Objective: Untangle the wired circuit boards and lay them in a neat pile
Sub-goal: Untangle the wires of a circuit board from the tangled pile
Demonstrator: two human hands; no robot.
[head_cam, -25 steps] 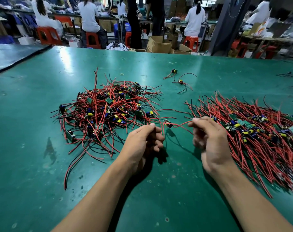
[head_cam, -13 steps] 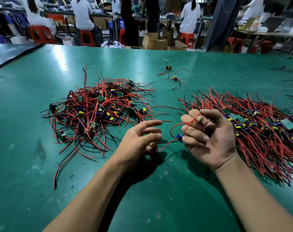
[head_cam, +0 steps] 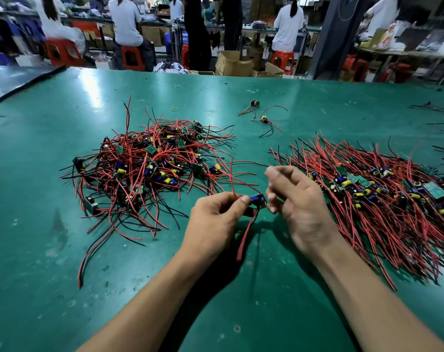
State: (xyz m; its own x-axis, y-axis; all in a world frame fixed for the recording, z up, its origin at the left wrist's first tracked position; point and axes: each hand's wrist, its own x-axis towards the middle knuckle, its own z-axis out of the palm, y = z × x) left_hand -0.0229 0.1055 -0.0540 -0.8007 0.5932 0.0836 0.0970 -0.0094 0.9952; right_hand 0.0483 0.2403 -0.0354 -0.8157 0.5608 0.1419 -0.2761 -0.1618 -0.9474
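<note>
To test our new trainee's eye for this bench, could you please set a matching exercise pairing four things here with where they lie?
Things
1. tangled heap of wired circuit boards
2. combed pile of wired circuit boards
3. single wired circuit board
4. yellow rubber band

Places
A. pinched in the left hand
B. lying alone beyond the tangle, farther from the person
C. on the person's right, wires roughly parallel
D. on the person's left, wires crossing every way

Pairs: 1-D, 2-C, 3-A, 4-B
</note>
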